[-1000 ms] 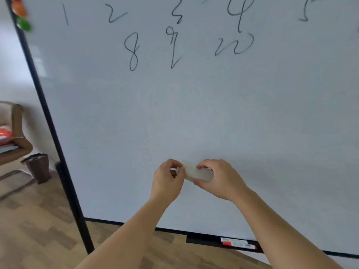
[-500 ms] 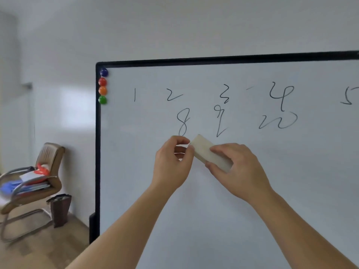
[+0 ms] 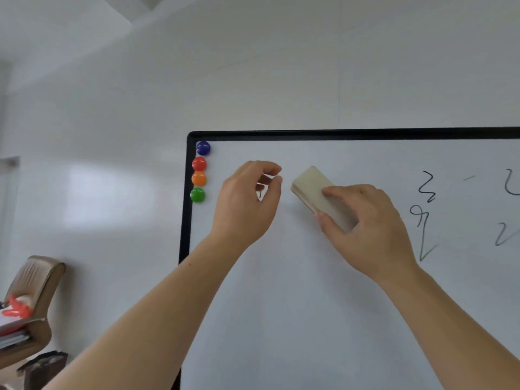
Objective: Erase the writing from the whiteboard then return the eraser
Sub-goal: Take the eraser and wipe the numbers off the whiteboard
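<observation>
A black-framed whiteboard fills the right of the head view. Black handwritten digits run across its upper part, some cut off at the right edge. My right hand grips a beige block eraser, tilted, held against the board's upper left area. My left hand hovers just left of the eraser with fingers curled and thumb near forefinger, holding nothing. It covers most of a short black stroke.
Blue, red, orange and green round magnets sit in a column at the board's top left corner. A brown chair with papers and an orange item stands at the lower left, beside a dark bin.
Both hands rose from the board's lower part to its upper left area. My left hand came off the eraser, now held by my right hand alone. The view tilted up.
</observation>
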`<control>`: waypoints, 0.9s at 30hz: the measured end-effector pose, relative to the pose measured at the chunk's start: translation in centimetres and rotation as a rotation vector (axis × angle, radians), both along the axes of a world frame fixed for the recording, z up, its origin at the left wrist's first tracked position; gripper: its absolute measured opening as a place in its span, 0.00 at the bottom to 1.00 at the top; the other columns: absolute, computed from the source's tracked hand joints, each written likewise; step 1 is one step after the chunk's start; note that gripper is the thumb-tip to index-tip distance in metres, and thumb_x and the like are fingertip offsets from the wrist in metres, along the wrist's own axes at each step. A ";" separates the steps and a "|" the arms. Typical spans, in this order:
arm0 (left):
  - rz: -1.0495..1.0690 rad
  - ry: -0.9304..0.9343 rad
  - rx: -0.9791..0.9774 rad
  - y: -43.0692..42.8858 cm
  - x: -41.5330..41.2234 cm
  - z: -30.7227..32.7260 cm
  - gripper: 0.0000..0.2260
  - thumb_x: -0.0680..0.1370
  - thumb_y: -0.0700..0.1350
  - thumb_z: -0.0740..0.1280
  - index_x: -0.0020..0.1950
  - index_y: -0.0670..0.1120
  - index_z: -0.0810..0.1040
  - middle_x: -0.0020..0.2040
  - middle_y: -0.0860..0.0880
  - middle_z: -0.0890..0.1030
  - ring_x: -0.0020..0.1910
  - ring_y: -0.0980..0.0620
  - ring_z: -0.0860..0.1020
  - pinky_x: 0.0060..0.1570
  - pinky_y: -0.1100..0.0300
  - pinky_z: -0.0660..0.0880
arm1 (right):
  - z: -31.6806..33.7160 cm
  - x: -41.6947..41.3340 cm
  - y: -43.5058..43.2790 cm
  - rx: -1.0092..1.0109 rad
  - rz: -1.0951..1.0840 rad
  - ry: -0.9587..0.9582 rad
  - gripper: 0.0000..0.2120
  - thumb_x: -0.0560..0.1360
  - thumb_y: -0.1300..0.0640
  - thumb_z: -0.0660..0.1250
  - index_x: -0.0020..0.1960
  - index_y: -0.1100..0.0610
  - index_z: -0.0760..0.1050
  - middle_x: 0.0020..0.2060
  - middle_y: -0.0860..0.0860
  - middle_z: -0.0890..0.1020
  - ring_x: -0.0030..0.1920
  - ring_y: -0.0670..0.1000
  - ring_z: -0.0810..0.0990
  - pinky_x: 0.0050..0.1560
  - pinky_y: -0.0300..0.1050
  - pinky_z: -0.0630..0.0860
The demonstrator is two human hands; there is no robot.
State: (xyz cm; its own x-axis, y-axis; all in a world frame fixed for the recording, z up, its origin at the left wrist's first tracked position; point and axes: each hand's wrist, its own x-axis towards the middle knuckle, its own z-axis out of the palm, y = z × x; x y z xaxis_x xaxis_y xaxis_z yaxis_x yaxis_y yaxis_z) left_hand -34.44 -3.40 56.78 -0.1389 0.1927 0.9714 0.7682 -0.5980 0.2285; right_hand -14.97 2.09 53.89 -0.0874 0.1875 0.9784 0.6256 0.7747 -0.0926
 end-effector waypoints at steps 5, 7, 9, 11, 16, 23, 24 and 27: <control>0.194 0.188 0.157 0.8 -4.5 5.2 0.10 0.81 0.44 0.66 0.60 0.46 0.81 0.56 0.53 0.83 0.55 0.56 0.78 0.51 0.68 0.68 | 2.2 -3.5 0.6 0.103 -0.072 0.029 0.18 0.72 0.48 0.72 0.61 0.46 0.79 0.53 0.49 0.77 0.56 0.52 0.73 0.46 0.44 0.72; 0.281 0.246 0.182 1.4 -5.8 6.9 0.10 0.80 0.44 0.65 0.61 0.46 0.80 0.57 0.52 0.84 0.59 0.51 0.78 0.53 0.64 0.67 | 2.9 -4.3 1.1 0.124 -0.114 0.002 0.18 0.73 0.47 0.72 0.62 0.46 0.78 0.53 0.49 0.76 0.56 0.52 0.73 0.45 0.46 0.74; 0.341 0.289 0.148 2.4 -6.9 8.3 0.12 0.80 0.45 0.65 0.63 0.46 0.79 0.59 0.50 0.83 0.63 0.47 0.77 0.58 0.57 0.69 | 3.5 -5.0 1.6 0.142 -0.156 -0.030 0.18 0.74 0.47 0.71 0.62 0.46 0.78 0.53 0.49 0.76 0.55 0.52 0.72 0.44 0.47 0.76; 0.394 0.359 0.081 3.5 -7.8 9.3 0.16 0.80 0.46 0.66 0.67 0.45 0.76 0.63 0.47 0.81 0.67 0.44 0.75 0.67 0.51 0.67 | 4.0 -5.5 2.2 0.187 -0.199 -0.046 0.17 0.74 0.47 0.70 0.62 0.47 0.78 0.53 0.50 0.76 0.53 0.54 0.73 0.42 0.48 0.77; 0.444 0.436 -0.082 5.6 -9.2 9.7 0.21 0.81 0.50 0.64 0.74 0.46 0.70 0.69 0.46 0.77 0.69 0.43 0.72 0.71 0.52 0.61 | 3.8 -6.9 3.8 0.277 -0.286 -0.038 0.17 0.73 0.51 0.71 0.62 0.49 0.79 0.51 0.54 0.77 0.48 0.59 0.75 0.39 0.51 0.77; 0.420 0.400 0.012 6.9 -9.0 9.0 0.19 0.80 0.46 0.65 0.70 0.43 0.74 0.65 0.44 0.80 0.65 0.40 0.75 0.71 0.47 0.63 | 1.2 -8.4 4.3 0.395 -0.310 -0.232 0.17 0.72 0.51 0.70 0.60 0.50 0.80 0.50 0.56 0.78 0.44 0.61 0.76 0.38 0.50 0.76; 0.415 0.395 0.020 7.0 -9.0 9.0 0.19 0.80 0.46 0.66 0.70 0.42 0.75 0.65 0.44 0.80 0.65 0.40 0.75 0.71 0.47 0.63 | 1.7 -8.1 4.4 0.392 -0.316 -0.206 0.17 0.72 0.51 0.71 0.60 0.49 0.80 0.50 0.56 0.78 0.45 0.61 0.76 0.38 0.50 0.76; 0.406 0.382 0.049 7.2 -9.0 8.8 0.19 0.79 0.46 0.66 0.70 0.42 0.75 0.64 0.44 0.80 0.65 0.40 0.75 0.72 0.46 0.63 | 3.5 -7.1 4.6 0.346 -0.335 -0.061 0.17 0.72 0.51 0.70 0.60 0.49 0.80 0.51 0.56 0.77 0.47 0.61 0.75 0.37 0.51 0.76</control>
State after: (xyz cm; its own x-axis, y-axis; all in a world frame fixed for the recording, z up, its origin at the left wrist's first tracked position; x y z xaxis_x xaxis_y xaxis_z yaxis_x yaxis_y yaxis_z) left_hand -43.45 3.79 65.63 0.1714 0.1503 0.9737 0.9617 -0.2400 -0.1322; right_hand -22.06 6.65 57.40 -0.1370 -0.1205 0.9832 0.8420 0.5086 0.1796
